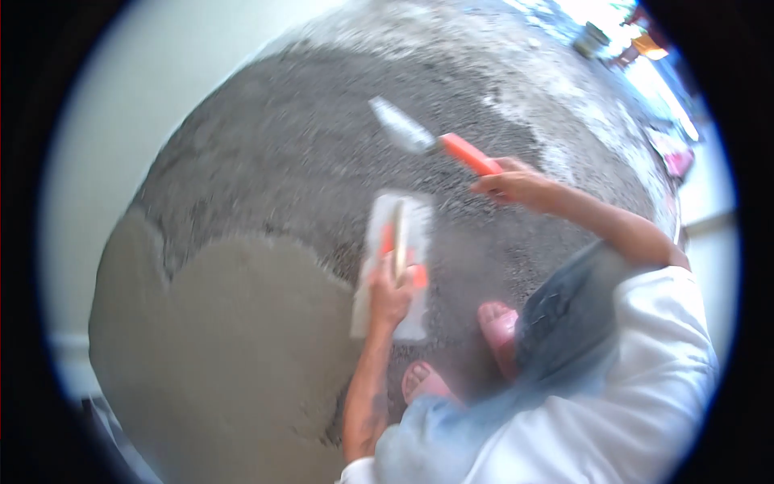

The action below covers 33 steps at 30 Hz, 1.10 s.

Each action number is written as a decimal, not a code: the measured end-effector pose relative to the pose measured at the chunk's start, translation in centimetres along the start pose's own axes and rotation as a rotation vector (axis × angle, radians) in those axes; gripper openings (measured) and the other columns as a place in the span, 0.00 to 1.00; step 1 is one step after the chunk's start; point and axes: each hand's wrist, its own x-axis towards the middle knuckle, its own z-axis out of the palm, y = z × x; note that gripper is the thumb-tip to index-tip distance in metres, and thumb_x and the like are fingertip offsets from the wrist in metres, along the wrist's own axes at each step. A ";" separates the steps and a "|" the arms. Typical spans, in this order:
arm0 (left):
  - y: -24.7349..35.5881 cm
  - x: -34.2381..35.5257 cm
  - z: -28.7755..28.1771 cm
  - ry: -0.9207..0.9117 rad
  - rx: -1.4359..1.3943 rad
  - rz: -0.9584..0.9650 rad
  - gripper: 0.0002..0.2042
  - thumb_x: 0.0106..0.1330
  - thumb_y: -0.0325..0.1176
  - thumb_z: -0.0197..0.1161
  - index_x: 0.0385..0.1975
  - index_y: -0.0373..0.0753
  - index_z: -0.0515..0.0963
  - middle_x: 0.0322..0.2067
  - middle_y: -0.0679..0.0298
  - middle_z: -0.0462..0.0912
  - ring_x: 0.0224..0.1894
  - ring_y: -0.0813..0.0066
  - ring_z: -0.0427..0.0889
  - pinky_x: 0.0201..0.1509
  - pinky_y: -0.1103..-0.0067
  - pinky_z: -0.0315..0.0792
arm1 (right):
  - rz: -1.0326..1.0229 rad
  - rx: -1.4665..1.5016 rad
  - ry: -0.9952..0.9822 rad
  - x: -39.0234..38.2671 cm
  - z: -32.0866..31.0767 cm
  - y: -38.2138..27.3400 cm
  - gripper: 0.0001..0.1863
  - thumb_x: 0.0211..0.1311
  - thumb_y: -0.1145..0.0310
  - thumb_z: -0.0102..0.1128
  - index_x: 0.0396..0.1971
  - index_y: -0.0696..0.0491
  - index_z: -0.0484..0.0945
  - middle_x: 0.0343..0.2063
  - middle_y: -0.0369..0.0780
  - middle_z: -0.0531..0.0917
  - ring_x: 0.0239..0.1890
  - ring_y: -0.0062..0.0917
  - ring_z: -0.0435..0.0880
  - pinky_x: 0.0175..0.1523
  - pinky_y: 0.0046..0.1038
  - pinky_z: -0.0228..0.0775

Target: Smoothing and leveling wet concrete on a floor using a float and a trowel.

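My left hand [390, 300] is wrapped round the handle of a flat rectangular plastering trowel [413, 214], whose pale blade lies over the edge between smooth wet mortar [250, 315] and rough dark ground [282, 129]. Orange parts show at the trowel's handle. Farther off to the right, my right hand [520, 187] grips the orange handle of a pointed trowel [403, 129]. Its metal blade points to the far left, above the rough grey layer. Whether the blade touches that layer I cannot tell.
A pale wall [121, 137] borders the floor on the left. My feet in pink sandals [500, 323] stand on the grainy layer just right of the flat trowel. Toward the far right, a bucket-like container [592, 40] and a pink item [677, 157] lie near bright light.
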 end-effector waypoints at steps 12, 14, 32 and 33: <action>15.3 11.4 -3.0 -0.229 -0.193 -0.133 0.33 0.71 0.59 0.43 0.53 0.31 0.72 0.38 0.59 0.81 0.37 0.74 0.78 0.42 0.74 0.72 | -0.394 -0.178 0.118 -2.6 5.8 -5.9 0.22 0.61 0.54 0.57 0.40 0.60 0.71 0.34 0.51 0.75 0.37 0.43 0.77 0.43 0.41 0.68; 21.4 13.1 -1.1 0.031 -0.233 -0.018 0.25 0.68 0.50 0.55 0.45 0.27 0.77 0.30 0.61 0.81 0.33 0.78 0.77 0.36 0.80 0.70 | -0.415 -0.134 0.117 -4.5 6.2 -7.8 0.23 0.63 0.56 0.54 0.46 0.61 0.66 0.40 0.53 0.71 0.43 0.48 0.74 0.48 0.44 0.68; 45.1 3.8 -17.4 -0.021 0.914 -0.529 0.22 0.45 0.43 0.70 0.28 0.26 0.78 0.29 0.49 0.82 0.33 0.59 0.82 0.40 0.66 0.74 | -1.105 -0.551 1.411 -48.6 -47.3 -47.0 0.35 0.68 0.43 0.46 0.57 0.62 0.68 0.47 0.46 0.76 0.50 0.29 0.74 0.53 0.31 0.65; 43.7 2.7 -19.9 0.068 0.958 -0.593 0.22 0.44 0.42 0.71 0.28 0.26 0.78 0.29 0.50 0.82 0.33 0.59 0.82 0.41 0.66 0.74 | -1.123 -0.534 1.432 -48.7 -48.5 -48.1 0.35 0.67 0.43 0.46 0.57 0.61 0.68 0.48 0.46 0.76 0.50 0.29 0.73 0.52 0.31 0.65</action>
